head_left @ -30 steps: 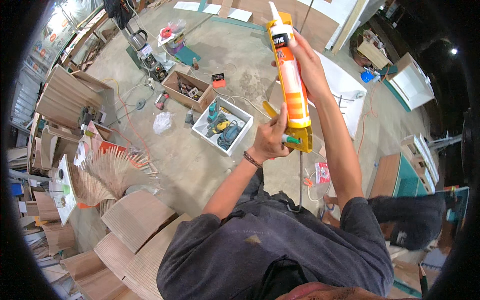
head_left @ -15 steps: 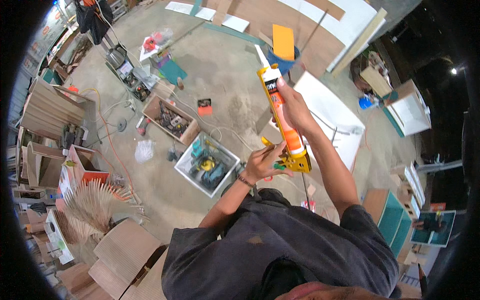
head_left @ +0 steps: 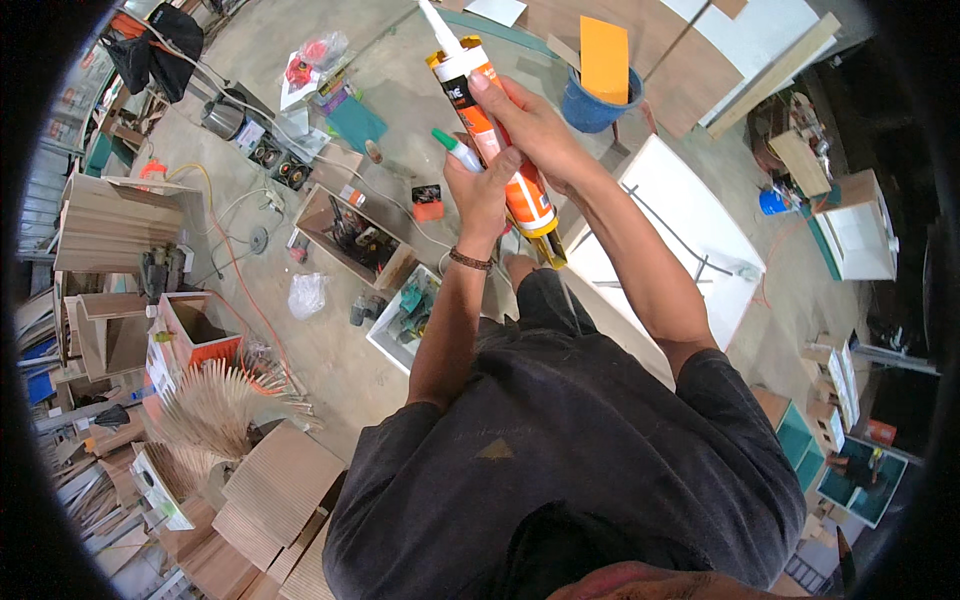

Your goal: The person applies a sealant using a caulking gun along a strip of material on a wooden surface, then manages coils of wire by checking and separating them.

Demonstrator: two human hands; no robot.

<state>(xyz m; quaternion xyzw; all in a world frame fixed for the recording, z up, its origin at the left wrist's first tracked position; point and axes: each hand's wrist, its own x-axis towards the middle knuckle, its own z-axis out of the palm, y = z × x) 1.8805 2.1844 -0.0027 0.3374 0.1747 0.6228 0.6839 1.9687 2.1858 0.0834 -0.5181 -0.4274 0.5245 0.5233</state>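
Observation:
A yellow caulking gun slants up and left in front of me, loaded with an orange, white and black sealant cartridge. Its white nozzle points away from me. My right hand is closed round the upper part of the cartridge, thumb on top. In my left hand is a small pale bottle with a pointed green cap; the cap end sticks out past the fingers. My left thumb lies against the cartridge's side. The gun's handle and trigger are hidden.
Below my left forearm stands a white-edged box of power tools, beside a wooden box of tools. A white panel lies on the right. Ahead is a blue bucket holding a yellow board. Cables cross the floor on the left.
Both hands and the caulking gun have moved up and left. My left hand has left the gun's rear end and come beside the cartridge, showing more of the green-capped bottle.

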